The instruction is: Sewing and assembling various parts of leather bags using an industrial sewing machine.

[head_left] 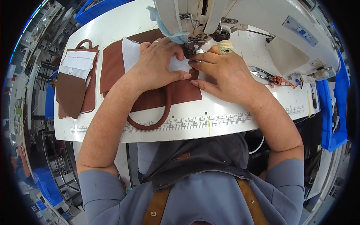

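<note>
A brown leather panel lies under the needle area of the sewing machine, with a white piece on it and a brown rounded handle looping below. My left hand rests on the white piece, fingers bent, thumb apart, near the leather's inner edge. My right hand lies just right of the presser foot, fingers spread on the work beside a small dark folded part, thumb on the leather. What lies under my fingertips is partly hidden.
A stack of brown pieces with white material lies left on the white table. Scissors with orange-wrapped handles lie right. Blue bins flank the table; light-blue cloth hangs on the machine. A ruler scale runs along the front edge.
</note>
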Demonstrator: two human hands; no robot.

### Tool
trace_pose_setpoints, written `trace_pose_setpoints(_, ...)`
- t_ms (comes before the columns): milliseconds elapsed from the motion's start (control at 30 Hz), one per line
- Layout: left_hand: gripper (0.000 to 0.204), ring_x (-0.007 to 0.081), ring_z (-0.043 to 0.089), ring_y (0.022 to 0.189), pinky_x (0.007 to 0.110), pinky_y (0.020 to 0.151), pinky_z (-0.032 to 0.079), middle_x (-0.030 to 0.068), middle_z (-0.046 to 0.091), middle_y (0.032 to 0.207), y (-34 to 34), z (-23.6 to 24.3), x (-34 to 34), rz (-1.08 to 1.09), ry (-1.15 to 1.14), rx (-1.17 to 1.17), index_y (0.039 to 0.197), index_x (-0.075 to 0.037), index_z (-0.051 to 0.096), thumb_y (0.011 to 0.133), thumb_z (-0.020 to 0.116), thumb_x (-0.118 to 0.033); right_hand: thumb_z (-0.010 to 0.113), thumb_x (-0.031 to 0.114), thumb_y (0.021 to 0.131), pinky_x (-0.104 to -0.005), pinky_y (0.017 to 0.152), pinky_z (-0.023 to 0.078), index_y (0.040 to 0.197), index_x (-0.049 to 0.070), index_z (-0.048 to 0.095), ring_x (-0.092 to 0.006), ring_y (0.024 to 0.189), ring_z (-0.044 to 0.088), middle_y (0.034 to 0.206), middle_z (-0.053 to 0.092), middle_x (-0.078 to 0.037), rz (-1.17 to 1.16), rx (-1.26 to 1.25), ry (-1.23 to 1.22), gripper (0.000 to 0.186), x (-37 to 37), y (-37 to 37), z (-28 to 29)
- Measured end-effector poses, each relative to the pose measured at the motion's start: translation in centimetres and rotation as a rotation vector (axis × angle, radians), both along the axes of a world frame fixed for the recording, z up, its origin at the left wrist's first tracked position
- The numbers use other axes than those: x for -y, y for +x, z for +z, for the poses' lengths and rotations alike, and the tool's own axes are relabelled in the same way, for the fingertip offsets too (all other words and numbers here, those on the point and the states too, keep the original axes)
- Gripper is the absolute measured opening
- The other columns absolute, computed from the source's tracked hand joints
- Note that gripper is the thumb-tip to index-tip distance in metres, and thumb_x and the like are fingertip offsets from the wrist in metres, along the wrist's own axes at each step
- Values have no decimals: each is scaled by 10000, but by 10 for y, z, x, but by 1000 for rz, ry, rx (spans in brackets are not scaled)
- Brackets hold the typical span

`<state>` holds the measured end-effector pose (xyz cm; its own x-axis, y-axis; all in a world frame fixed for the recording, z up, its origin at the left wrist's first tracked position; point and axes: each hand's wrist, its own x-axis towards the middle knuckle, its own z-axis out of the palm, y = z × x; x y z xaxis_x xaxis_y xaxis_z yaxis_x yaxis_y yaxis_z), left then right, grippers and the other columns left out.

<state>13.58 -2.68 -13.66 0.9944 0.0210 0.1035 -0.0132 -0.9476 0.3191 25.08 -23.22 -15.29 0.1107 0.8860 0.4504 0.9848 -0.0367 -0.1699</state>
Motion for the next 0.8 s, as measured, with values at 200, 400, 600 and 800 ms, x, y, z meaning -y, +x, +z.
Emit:
trace_pose_setpoints(200,728,282,597,1145,407,1043,379,109,656,1195,-1,-4,-1,-13,-127,59,1222,-51,634,673,896,-452,788,362,786,-405,815,542,1037,100,763,-267,1009,650,1018,709,-62,-49,-107,-3,363,0,2,-5)
trace_pose_setpoints(400,702,301,604,1138,417,1058,391,120,660,1177,2,6,-5,-16,-103,-28,1216,-51,638,642,893,-363,841,456,736,-413,816,541,1047,79,755,-291,924,679,930,708,-121,-212,-480,-143,497,-12,-2,1)
trace_pose_setpoints(600,682,304,551,1238,395,1105,343,159,600,1247,0,11,-6,-37,-24,-106,1233,-81,624,616,784,-322,886,373,747,-347,753,527,1125,87,700,-207,795,654,921,654,-75,-205,-596,-231,510,-16,2,2)
trace_pose_setpoints(800,656,319,556,1230,446,1143,283,137,616,1209,-4,4,-6,-88,32,19,1229,-81,594,611,740,-245,835,343,766,-374,799,539,1059,107,742,-275,904,675,932,683,-85,-134,-671,-176,388,-12,1,-2)
